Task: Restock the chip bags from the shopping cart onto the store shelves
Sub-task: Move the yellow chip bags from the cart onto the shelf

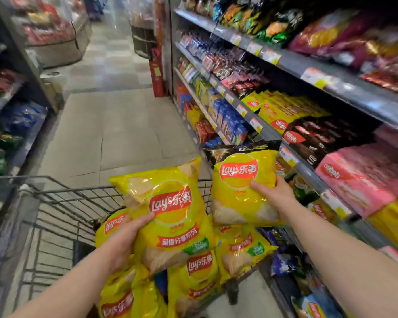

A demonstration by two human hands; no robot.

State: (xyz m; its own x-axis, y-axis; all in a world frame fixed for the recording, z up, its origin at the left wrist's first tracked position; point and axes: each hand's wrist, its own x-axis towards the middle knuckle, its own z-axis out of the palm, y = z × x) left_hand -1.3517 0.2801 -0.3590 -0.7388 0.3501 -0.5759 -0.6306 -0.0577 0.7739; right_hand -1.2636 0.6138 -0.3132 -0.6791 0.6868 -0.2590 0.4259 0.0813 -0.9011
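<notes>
Reaching out over the shopping cart (83, 196), both arms hold yellow chips. The left hand (122, 242) has its fingers (144, 218) curled round the big Lay's bag (170, 210) above the cart. The right hand (274, 193) grips a smaller Lay's bag (239, 191), right of the cart, near the snack shelves (308, 172). More Lay's bags (200, 271) fill the cart.

The wire shopping cart (78, 198) holds yellow chip bags (200, 276); the store shelves (292, 63) carry snack packs (354, 180).

The head view looks forward and down from close above the cart (83, 195), shelves (354, 88) at right.
</notes>
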